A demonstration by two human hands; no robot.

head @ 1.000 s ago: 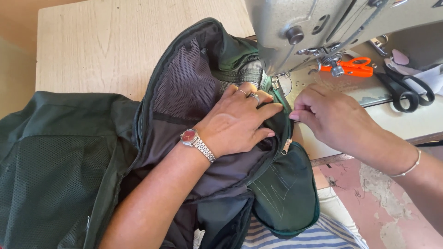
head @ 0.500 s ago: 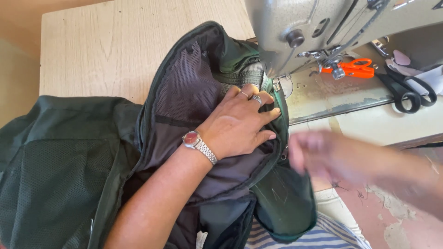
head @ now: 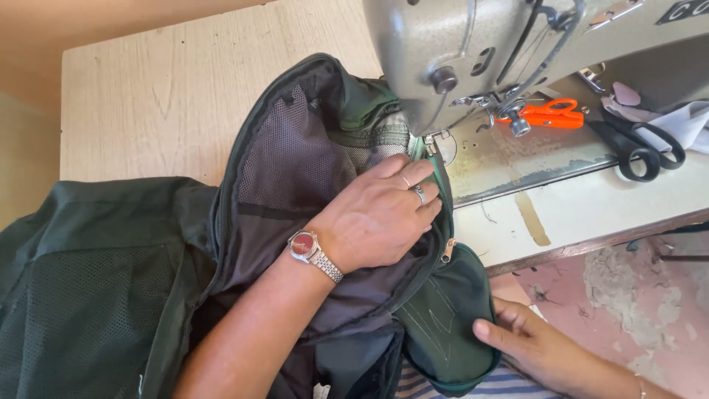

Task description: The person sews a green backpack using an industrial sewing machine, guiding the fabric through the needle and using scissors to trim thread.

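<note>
Right hand (head: 543, 347) dropped to the green bag's (head: 443, 325) flap (left hand (head: 377, 218) unmoved).

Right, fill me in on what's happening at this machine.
A person is working a dark green bag at a sewing machine. The left hand presses the bag's edge flat beside the needle; the right hand supports a green flap hanging off the table. Orange snips and black scissors lie behind.
</note>
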